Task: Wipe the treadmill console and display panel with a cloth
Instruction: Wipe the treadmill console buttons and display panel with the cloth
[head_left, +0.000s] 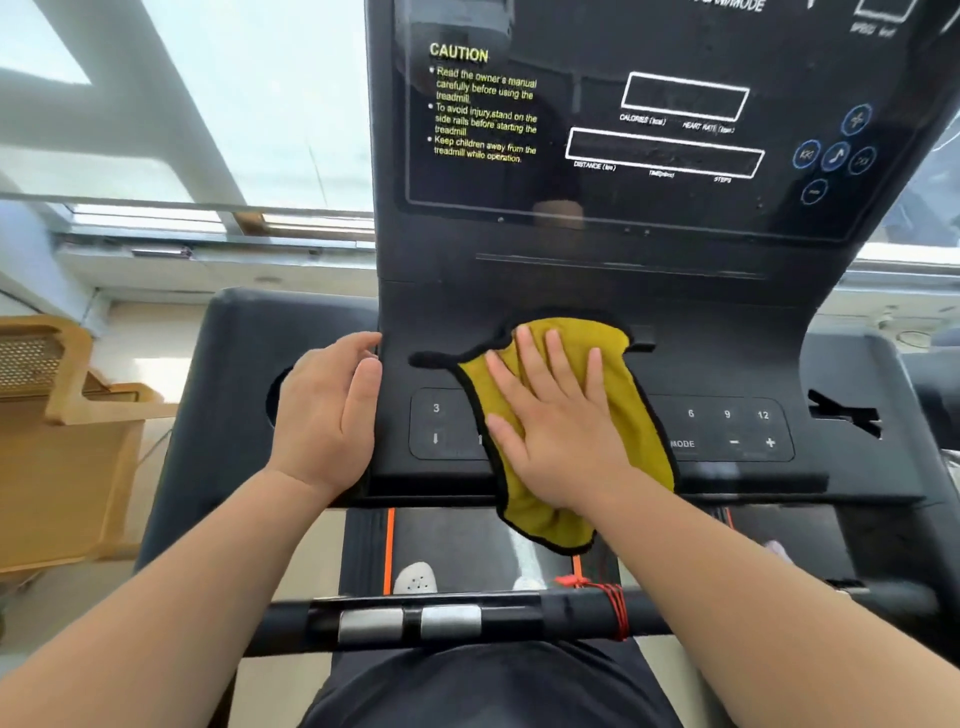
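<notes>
Right hand (558, 421): palm down, fingers spread flat and pointing toward 11 o'clock, forearm entering from 5 o'clock. Left hand (327, 410): at 9 o'clock of the right, fingers loosely curled, forearm entering from 7 o'clock.

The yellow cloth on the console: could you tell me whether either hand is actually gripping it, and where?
Neither grips it. The right hand lies flat, fingers spread, on the middle of the black-edged yellow cloth. The left hand rests open against the black treadmill console edge.
</notes>
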